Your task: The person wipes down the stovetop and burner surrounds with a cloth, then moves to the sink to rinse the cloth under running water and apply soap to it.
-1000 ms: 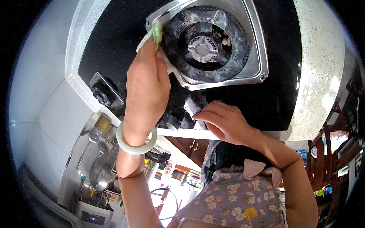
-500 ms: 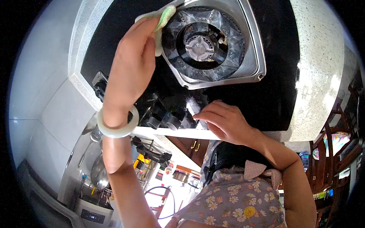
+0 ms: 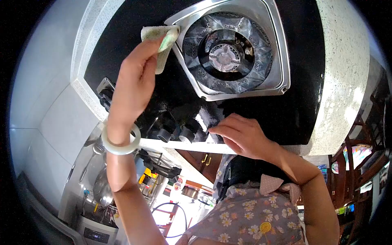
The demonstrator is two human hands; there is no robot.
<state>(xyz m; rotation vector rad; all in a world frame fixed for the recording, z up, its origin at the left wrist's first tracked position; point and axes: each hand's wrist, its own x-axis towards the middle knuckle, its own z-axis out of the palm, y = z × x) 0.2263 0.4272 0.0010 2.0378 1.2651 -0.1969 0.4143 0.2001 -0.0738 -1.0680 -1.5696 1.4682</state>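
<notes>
A pale folded cloth [image 3: 162, 61] with a green patch is gripped in my left hand [image 3: 136, 77], which wears a white bangle [image 3: 121, 141] at the wrist. The cloth lies against the black stove top, at the left edge of the metal drip tray [image 3: 192, 83] around the burner [image 3: 224, 58]. A dark ring-shaped pan support [image 3: 241, 85] surrounds that burner. My right hand [image 3: 241, 134] rests at the stove's front edge, fingers loosely stretched to the left and nothing visible in them. Just left of it are two black control knobs [image 3: 187, 134] [image 3: 164, 134].
Speckled pale countertop [image 3: 339, 69] borders the stove. At the left edge sits another burner part [image 3: 106, 94]. Below, a rack with pans [image 3: 104, 188] and utensils stands by a white appliance [image 3: 96, 234]. Wooden chairs [image 3: 347, 171] are at the right.
My left hand has drawn the cloth left and slightly toward me, off the pan support's edge. My right hand stays nearly in place. The view has shifted a little.
</notes>
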